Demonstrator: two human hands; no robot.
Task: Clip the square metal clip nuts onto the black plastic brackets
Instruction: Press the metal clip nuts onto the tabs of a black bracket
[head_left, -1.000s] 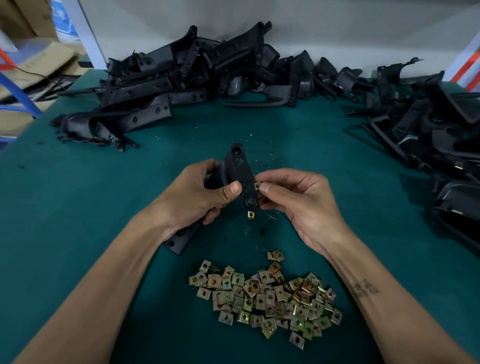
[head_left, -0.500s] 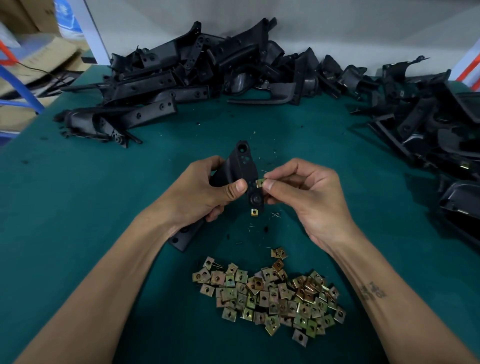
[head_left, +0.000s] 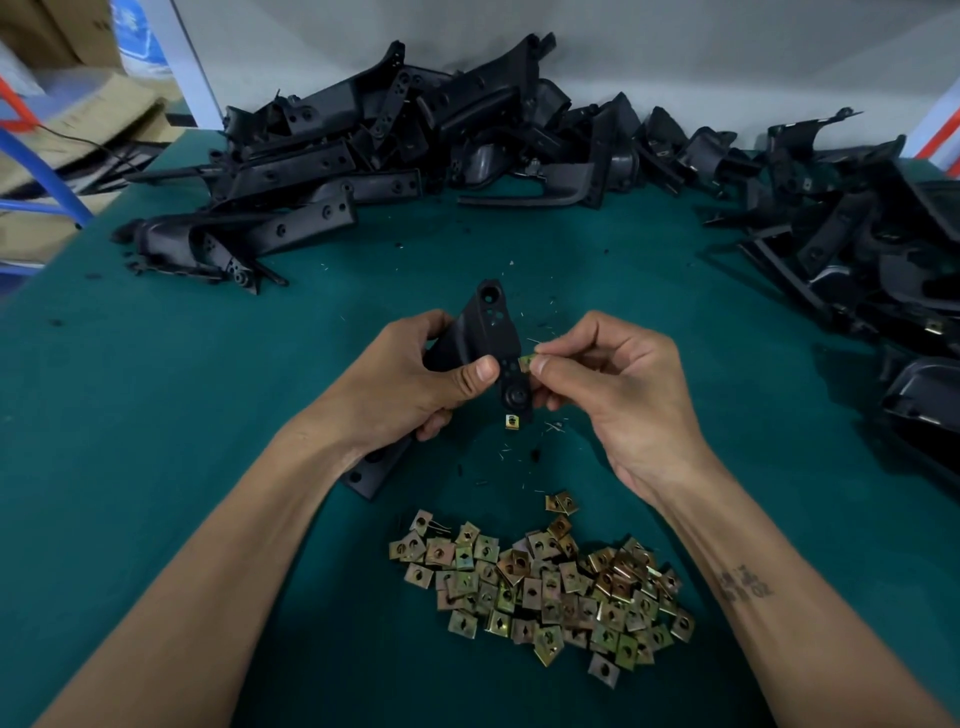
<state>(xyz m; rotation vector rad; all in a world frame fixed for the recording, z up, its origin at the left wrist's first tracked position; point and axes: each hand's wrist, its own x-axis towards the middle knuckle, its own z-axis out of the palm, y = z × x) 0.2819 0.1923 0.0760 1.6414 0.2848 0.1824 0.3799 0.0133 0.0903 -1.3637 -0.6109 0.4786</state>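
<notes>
**Clip nut meets bracket**

A heap of clip nuts (head_left: 540, 587) lies nearest on the green desk (head_left: 156, 415). Above it, the left hand (head_left: 410, 384) grips a black bracket (head_left: 493, 343) upright, while the right hand (head_left: 613, 384) pinches one clip nut (head_left: 525, 361) against the bracket's edge. Another nut (head_left: 512, 422) sits at its lower end. Bracket piles (head_left: 363, 156) line the far side.

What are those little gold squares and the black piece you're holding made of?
Clip nuts: seemingly thin stamped metal with a yellowish, iridescent plated finish; they glint, and each has a punched hole.
Bracket: apparently molded plastic, matte black with soft sheen and molded holes.
Table cover: dull teal, possibly felt or rubber mat.
</notes>
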